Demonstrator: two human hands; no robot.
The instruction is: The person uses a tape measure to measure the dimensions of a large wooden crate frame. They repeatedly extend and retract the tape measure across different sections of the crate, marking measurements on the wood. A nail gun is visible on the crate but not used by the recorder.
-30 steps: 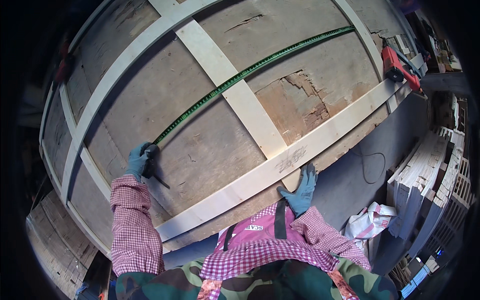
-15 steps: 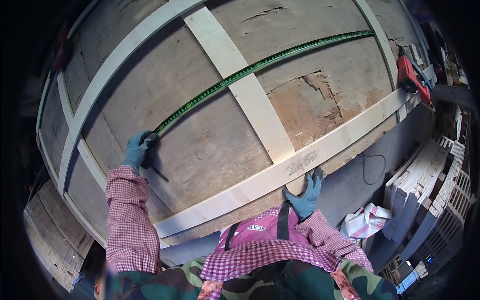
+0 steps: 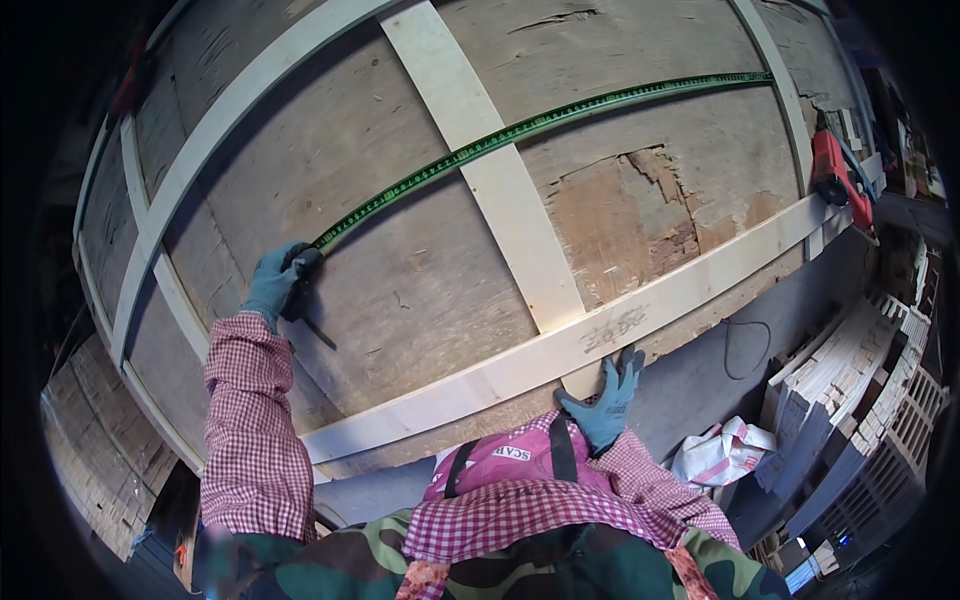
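Tape measure point(image 3: 545, 121): bright green blade, black markings, black case point(image 3: 298, 297). Left hand point(image 3: 272, 282), right hand point(image 3: 606, 408): teal-blue gloves, dark grey fingertips point(image 3: 637, 362). Sleeves point(image 3: 255, 430): red-and-white check. Apron point(image 3: 500, 472): bright pink, black straps point(image 3: 563, 450), pink-and-white checked band point(image 3: 540, 508). Clothing point(image 3: 340, 572): green, brown, black camouflage. Wood panel point(image 3: 400, 310): weathered grey-brown, torn patch point(image 3: 600, 245) orange-tan. Slats point(image 3: 495, 215): pale cream. Tool point(image 3: 829, 165): red and black. Sack point(image 3: 722, 455): white, pinkish-red stripes.
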